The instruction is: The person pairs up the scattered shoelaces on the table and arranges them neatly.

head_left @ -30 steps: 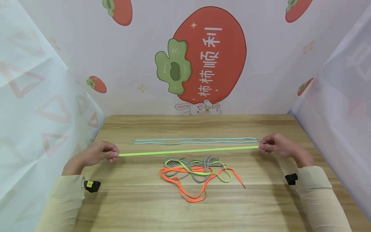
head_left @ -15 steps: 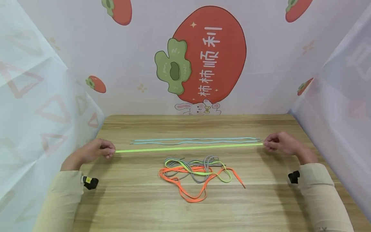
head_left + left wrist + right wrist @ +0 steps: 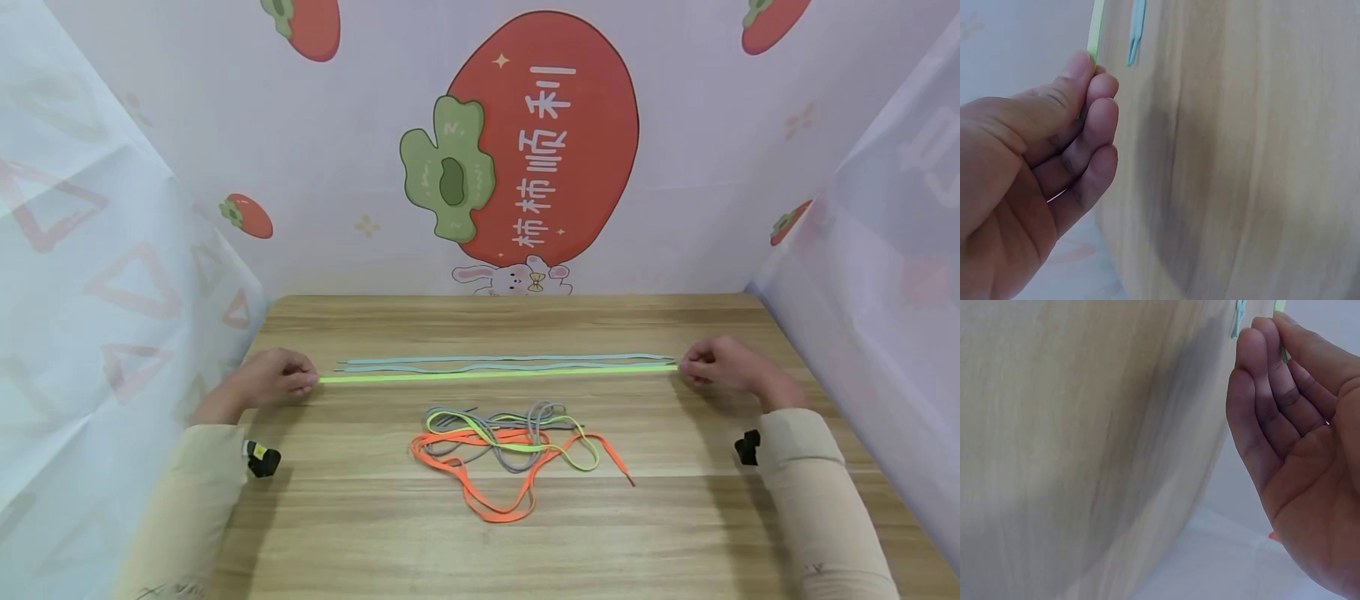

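A yellow-green shoelace (image 3: 495,374) is stretched straight from side to side across the back half of the table. My left hand (image 3: 281,375) pinches one end between thumb and forefinger; the lace (image 3: 1095,31) shows leaving the fingertips in the left wrist view. At the other end, my right hand (image 3: 723,365) pinches it the same way, and a short tip (image 3: 1284,353) sticks out below the thumb. Just behind lie two light blue shoelaces (image 3: 450,360), roughly parallel, the nearer one partly overlapped by the yellow-green lace at the right in the head view.
Nearer the front, a loose tangle holds an orange shoelace (image 3: 498,516), a grey shoelace (image 3: 546,407) and another yellow-green shoelace (image 3: 517,448). White printed sheets (image 3: 337,150) stand behind and on both sides of the wooden table (image 3: 480,567).
The stretched yellow-green shoelace has moved back toward the light blue laces, with both hands. My left hand shifted outward, then back inward to the right.
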Demonstrator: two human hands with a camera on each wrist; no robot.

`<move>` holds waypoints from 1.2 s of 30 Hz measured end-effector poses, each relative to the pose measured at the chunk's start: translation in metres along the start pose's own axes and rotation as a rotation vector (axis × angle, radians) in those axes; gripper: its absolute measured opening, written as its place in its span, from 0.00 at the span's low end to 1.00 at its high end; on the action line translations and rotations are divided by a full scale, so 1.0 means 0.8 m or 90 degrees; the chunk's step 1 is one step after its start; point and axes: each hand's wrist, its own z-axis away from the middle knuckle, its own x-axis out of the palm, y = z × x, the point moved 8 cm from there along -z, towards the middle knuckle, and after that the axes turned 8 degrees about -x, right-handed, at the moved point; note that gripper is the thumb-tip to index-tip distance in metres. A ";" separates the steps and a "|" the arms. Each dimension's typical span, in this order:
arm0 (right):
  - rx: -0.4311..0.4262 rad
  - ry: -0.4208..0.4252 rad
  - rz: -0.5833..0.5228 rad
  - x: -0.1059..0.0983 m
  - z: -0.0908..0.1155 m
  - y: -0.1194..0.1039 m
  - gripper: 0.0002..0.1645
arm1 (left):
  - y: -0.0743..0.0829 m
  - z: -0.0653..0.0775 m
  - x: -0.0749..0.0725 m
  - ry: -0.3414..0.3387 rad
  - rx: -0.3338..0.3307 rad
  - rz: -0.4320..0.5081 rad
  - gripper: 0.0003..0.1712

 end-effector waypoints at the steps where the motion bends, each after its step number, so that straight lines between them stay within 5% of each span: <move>1: 0.001 -0.003 0.001 0.001 -0.002 0.001 0.10 | -0.001 -0.002 0.002 0.000 -0.007 -0.002 0.11; 16: 0.047 -0.035 0.006 0.012 -0.019 0.013 0.11 | -0.007 -0.025 0.026 -0.014 -0.066 0.009 0.09; 36: 0.078 -0.054 0.041 0.013 -0.026 0.005 0.18 | 0.012 -0.031 0.022 -0.005 -0.127 -0.052 0.11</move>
